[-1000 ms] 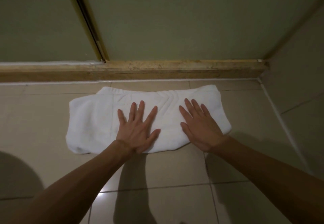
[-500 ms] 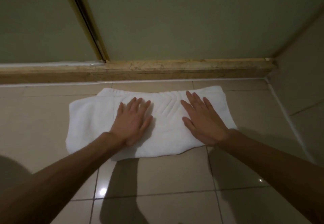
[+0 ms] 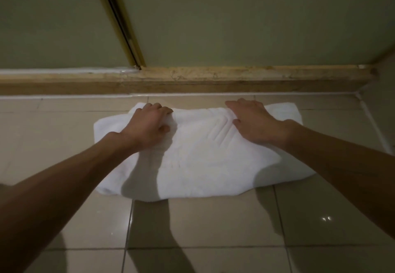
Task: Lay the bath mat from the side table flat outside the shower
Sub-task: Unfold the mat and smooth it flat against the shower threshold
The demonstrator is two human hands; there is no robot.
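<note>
One white folded terry bath mat (image 3: 205, 157) is lying on the glossy beige tiled floor (image 3: 213, 225), its far edge sitting just short of the long tan stone shower threshold (image 3: 235, 78). Bare tile is showing on every side. Two hands are working: the left hand (image 3: 147, 125) and right hand (image 3: 254, 120) are each curling their fingers closed over the mat's far edge.

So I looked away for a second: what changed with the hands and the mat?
Both hands slid from the mat's middle to its far edge; the left hand curled onto it, the right hand bent there. The bath mat stayed put, still folded, before the shower threshold.
</note>
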